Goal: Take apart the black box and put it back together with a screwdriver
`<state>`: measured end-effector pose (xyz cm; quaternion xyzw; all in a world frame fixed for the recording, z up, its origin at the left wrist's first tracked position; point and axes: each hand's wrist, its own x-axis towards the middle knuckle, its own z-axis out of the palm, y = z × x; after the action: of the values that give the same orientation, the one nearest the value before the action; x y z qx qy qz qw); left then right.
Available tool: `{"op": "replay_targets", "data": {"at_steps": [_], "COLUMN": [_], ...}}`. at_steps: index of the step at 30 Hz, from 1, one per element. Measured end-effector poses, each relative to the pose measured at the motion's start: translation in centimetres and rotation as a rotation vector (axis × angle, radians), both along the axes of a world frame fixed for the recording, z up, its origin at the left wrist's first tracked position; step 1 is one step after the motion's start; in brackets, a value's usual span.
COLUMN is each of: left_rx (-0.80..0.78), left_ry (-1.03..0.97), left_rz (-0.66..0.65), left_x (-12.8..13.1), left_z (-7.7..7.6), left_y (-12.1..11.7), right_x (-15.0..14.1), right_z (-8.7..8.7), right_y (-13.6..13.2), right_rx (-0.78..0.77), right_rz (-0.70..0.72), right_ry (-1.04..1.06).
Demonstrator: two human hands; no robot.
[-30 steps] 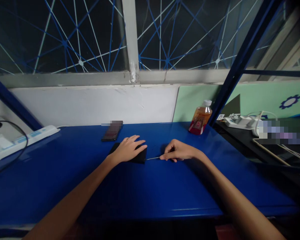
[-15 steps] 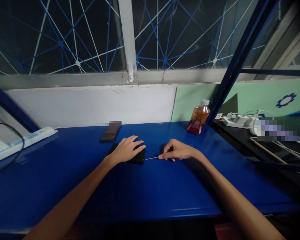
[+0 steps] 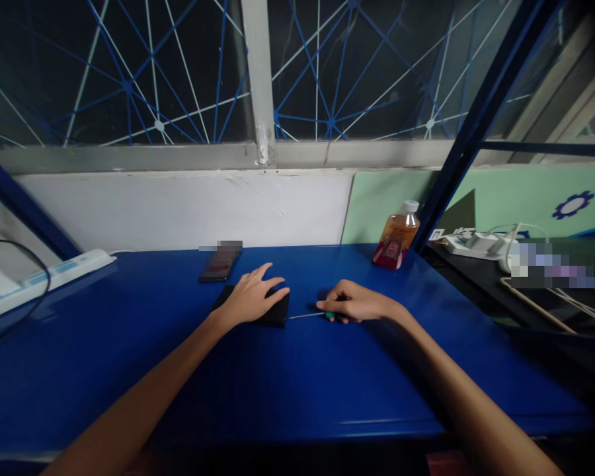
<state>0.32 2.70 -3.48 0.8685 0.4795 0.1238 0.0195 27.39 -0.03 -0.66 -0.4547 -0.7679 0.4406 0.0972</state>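
A flat black box-like object point(image 3: 277, 314) lies on the blue tabletop. My left hand point(image 3: 252, 295) rests on it with the fingers spread, covering much of its top. In my right hand point(image 3: 356, 301), the fingers are closed around a screwdriver point(image 3: 308, 315) with a thin metal shaft and a green handle, mostly hidden by the fingers. The shaft points left, and its tip is at the right edge of the black object, near the front corner. Whether the tip sits in a screw is too small to tell.
A dark phone point(image 3: 221, 263) lies behind my left hand. A bottle of reddish drink point(image 3: 397, 237) stands at the back right. White power strips point(image 3: 49, 281) with cables lie at the left; more cables are on the black surface at right. Blue frame posts point(image 3: 469, 149) flank the table point(image 3: 297, 383).
The fingers of my right hand have shifted on the screwdriver, so its green handle now shows. My left hand stays on the black object. The view has moved slightly.
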Motion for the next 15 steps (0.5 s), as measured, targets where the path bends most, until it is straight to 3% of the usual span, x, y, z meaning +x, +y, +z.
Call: {"op": "replay_targets", "data": {"at_steps": [6,15], "left_rx": [0.009,0.026], "left_ry": [-0.044,-0.06], "left_rz": [0.034,0.062], "left_x": [0.07,-0.05], "left_z": [-0.19,-0.5], "left_y": [0.3,0.97], "right_x": [-0.04,-0.04], "right_z": [-0.08,-0.21], "right_y": [0.01,-0.07], "right_rx": [0.122,-0.024], "right_rz": [0.039,0.024], "right_ry": [-0.035,0.031]}}
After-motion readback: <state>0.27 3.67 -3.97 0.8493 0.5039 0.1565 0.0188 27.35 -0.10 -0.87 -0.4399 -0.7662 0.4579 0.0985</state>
